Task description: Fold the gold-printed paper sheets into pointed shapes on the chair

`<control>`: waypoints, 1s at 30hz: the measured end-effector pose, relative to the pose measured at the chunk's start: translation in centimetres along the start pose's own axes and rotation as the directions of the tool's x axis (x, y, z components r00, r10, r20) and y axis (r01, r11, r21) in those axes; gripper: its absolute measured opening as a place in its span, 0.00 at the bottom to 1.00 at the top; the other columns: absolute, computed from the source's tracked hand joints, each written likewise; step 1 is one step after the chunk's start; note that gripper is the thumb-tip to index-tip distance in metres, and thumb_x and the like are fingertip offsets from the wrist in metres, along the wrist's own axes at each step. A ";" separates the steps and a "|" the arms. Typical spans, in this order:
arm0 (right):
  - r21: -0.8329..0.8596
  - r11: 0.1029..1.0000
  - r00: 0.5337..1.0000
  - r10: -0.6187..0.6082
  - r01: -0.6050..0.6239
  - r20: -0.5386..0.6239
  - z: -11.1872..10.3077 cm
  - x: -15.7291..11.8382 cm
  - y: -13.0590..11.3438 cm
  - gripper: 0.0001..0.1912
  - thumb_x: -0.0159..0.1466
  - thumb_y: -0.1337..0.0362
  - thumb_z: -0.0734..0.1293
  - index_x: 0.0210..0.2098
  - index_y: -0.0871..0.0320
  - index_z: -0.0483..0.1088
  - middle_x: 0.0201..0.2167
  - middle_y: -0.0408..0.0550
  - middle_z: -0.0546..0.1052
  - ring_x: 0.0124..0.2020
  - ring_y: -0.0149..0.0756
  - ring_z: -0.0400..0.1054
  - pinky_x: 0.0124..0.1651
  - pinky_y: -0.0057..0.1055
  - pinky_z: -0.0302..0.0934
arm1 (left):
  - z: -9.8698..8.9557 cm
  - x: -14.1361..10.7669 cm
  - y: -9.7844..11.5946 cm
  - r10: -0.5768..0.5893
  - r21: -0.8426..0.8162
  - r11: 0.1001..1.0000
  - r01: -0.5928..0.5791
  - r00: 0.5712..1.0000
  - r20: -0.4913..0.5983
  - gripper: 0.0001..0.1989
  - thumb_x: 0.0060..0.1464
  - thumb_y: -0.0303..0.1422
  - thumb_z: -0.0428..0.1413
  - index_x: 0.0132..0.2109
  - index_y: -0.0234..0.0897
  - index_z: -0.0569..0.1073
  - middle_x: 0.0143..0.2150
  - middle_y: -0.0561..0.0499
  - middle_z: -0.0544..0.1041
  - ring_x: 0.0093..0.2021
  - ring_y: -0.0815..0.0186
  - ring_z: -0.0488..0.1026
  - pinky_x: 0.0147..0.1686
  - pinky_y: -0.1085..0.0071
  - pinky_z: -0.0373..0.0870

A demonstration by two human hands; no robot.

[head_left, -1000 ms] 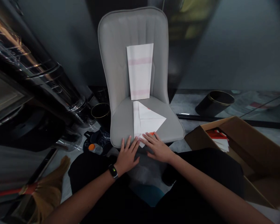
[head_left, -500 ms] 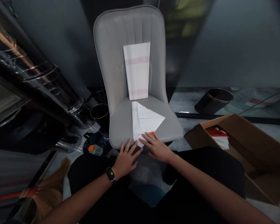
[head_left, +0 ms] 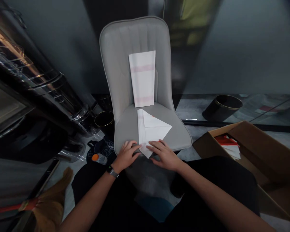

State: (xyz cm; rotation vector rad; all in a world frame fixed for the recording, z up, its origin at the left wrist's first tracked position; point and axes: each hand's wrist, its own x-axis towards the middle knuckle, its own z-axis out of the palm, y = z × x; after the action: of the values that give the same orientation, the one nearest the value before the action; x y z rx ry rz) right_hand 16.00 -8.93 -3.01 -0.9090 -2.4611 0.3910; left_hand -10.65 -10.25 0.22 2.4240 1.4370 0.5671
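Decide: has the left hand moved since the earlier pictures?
Yes: the left hand has moved forward and slightly left, judged against the grey chair.

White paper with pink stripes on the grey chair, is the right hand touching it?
Apart: the head view shows folded white paper between the right hand and the pink-striped white paper.
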 end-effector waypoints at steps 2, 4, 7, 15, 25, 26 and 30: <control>0.078 0.996 0.998 0.050 -0.047 -0.030 -0.2 0.1 -0.2 0.33 0.66 0.62 0.68 0.69 0.55 0.59 0.65 0.59 0.70 0.67 0.48 0.62 0.71 0.59 0.49 | -0.1 0.4 -0.3 -0.011 -0.051 0.999 0.012 1.000 0.016 0.12 0.62 0.31 0.62 0.52 0.44 0.79 0.54 0.48 0.73 0.55 0.56 0.69 0.57 0.54 0.69; 0.123 0.990 0.995 0.079 -0.072 -0.052 0.0 0.2 -0.3 0.29 0.67 0.64 0.66 0.67 0.55 0.61 0.62 0.57 0.73 0.66 0.46 0.64 0.71 0.58 0.50 | -0.1 0.6 -0.4 -0.036 -0.094 0.995 0.038 0.999 0.013 0.06 0.62 0.30 0.62 0.45 0.43 0.80 0.53 0.48 0.73 0.54 0.56 0.69 0.57 0.55 0.68; 0.113 0.991 0.992 0.082 -0.070 -0.098 0.6 0.4 -0.2 0.18 0.70 0.67 0.62 0.59 0.54 0.69 0.58 0.54 0.77 0.64 0.45 0.67 0.69 0.57 0.52 | 0.1 0.7 -0.6 -0.057 -0.120 0.991 0.059 0.998 0.013 0.03 0.62 0.30 0.61 0.42 0.42 0.80 0.52 0.48 0.73 0.52 0.57 0.69 0.56 0.56 0.68; -0.010 0.999 0.996 0.049 -0.050 -0.077 0.6 0.9 -0.1 0.15 0.70 0.69 0.64 0.53 0.52 0.76 0.56 0.54 0.77 0.60 0.47 0.68 0.66 0.58 0.54 | 0.4 0.8 -0.1 -0.076 -0.111 0.991 0.070 0.996 -0.048 0.05 0.64 0.30 0.58 0.45 0.41 0.78 0.50 0.48 0.73 0.53 0.57 0.68 0.57 0.56 0.66; -0.206 0.978 0.998 -0.001 0.016 0.069 -0.1 0.9 -0.6 0.34 0.68 0.74 0.62 0.70 0.46 0.60 0.60 0.57 0.71 0.64 0.53 0.62 0.66 0.61 0.55 | 0.5 0.2 -0.3 -0.018 -0.069 0.998 0.014 0.999 -0.052 0.06 0.64 0.33 0.60 0.47 0.44 0.81 0.50 0.48 0.73 0.50 0.58 0.69 0.54 0.55 0.70; -0.198 0.980 0.998 0.002 0.010 0.061 0.0 0.8 -0.6 0.33 0.68 0.74 0.62 0.70 0.46 0.60 0.61 0.57 0.71 0.64 0.52 0.62 0.67 0.60 0.54 | 0.6 0.1 -0.2 -0.015 -0.071 0.997 0.010 0.998 -0.067 0.06 0.65 0.34 0.59 0.46 0.43 0.81 0.49 0.48 0.74 0.50 0.58 0.69 0.53 0.56 0.70; -0.150 0.989 1.000 -0.002 0.004 0.013 0.6 0.3 -0.1 0.23 0.71 0.72 0.60 0.63 0.51 0.70 0.61 0.55 0.73 0.65 0.49 0.63 0.69 0.60 0.53 | 0.9 0.2 0.2 0.031 -0.042 0.999 -0.034 0.996 -0.086 0.08 0.68 0.33 0.55 0.47 0.42 0.80 0.45 0.48 0.74 0.48 0.59 0.70 0.52 0.59 0.70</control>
State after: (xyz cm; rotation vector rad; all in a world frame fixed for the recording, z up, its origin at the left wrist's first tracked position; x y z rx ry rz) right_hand 15.41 -8.84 -3.35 -0.9662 -2.5298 0.2130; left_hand -10.05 -10.22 -0.44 2.4207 1.4052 0.7097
